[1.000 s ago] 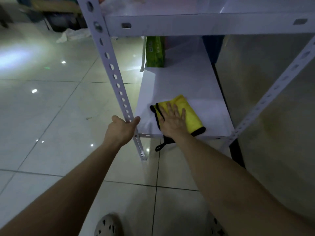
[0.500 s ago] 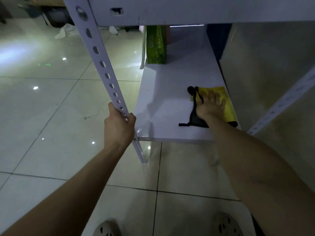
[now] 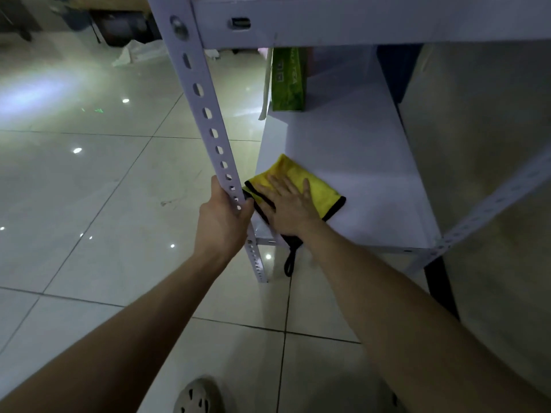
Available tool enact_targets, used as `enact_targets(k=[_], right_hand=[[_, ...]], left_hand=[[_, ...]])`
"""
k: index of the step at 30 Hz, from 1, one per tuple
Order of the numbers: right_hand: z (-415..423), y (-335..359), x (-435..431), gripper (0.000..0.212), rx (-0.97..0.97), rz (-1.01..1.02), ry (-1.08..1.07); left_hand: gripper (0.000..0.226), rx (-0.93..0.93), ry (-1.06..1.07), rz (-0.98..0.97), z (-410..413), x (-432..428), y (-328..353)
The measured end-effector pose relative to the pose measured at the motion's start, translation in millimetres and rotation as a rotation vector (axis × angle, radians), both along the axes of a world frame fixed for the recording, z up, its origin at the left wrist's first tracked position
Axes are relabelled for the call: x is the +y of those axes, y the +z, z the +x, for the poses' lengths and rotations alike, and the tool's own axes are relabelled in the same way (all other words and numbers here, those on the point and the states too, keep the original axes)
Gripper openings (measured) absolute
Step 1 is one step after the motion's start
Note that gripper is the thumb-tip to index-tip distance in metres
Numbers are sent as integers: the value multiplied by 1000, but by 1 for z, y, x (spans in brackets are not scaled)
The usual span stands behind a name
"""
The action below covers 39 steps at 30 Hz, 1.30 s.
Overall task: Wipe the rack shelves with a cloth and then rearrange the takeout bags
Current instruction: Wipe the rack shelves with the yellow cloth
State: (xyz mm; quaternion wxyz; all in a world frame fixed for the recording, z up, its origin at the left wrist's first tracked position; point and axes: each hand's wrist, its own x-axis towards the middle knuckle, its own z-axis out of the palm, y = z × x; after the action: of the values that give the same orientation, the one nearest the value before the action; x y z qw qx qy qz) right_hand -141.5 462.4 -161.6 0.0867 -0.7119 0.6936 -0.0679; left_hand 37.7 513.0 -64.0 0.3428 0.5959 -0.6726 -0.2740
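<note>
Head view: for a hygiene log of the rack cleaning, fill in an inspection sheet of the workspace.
Surface: white lower shelf, smooth.
Job's things: yellow cloth flat at front left, black loop hanging over the edge; green takeout bag upright at back left.
Clutter: nothing seen.
Hands: left hand grips rack upright; right hand presses flat on cloth.
Cables: nothing seen.
Surroundings: glossy tiled floor; white litter far back.

Yellow, black-trimmed cloth lies flat on the white lower shelf beneath the right hand, its loop hanging off the edge by the wrist. A green takeout bag stands upright well beyond the hand.
</note>
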Motion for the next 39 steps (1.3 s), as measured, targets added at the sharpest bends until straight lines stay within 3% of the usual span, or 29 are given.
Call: enact_targets(k=[7, 11, 13, 17, 21, 24, 28, 31, 34, 36, 37, 39], right_hand=[[-52, -5, 128, 69, 121, -91, -83], [-57, 9, 140, 84, 182, -15, -50], [-56, 26, 135, 72, 98, -13, -66], [-62, 65, 158, 53, -349, -46, -234], [-51, 118, 213, 33, -804, -308, -368], [-46, 173, 246, 44, -948, -437, -368], [-45, 288, 255, 40, -941, -736, -355], [-44, 384, 244, 41, -908, -1082, -277], [-39, 441, 212, 49, -731, -1364, -251], [-37, 447, 187, 55, -552, -1276, -178], [-39, 440, 173, 53, -433, -1087, -117], [-48, 411, 150, 50, -146, -499, -101]], left_hand=[[50, -191, -120, 133, 11, 2, 15], [64, -239, -110, 123, 23, 22, 30], [68, -237, -98, 86, 30, 33, 41], [65, -217, -87, 0, 39, 51, 72], [55, -64, -32, -108, 43, 61, 118], [49, 37, -15, -210, 41, 62, 156], [44, 140, -23, -317, 33, 56, 212], [44, 183, -27, -373, 25, 49, 248], [43, 216, -32, -423, 20, 40, 277], [43, 211, -42, -454, 16, 33, 291], [45, 203, -43, -465, 14, 29, 297], [54, 203, -38, -467, 9, 21, 309]])
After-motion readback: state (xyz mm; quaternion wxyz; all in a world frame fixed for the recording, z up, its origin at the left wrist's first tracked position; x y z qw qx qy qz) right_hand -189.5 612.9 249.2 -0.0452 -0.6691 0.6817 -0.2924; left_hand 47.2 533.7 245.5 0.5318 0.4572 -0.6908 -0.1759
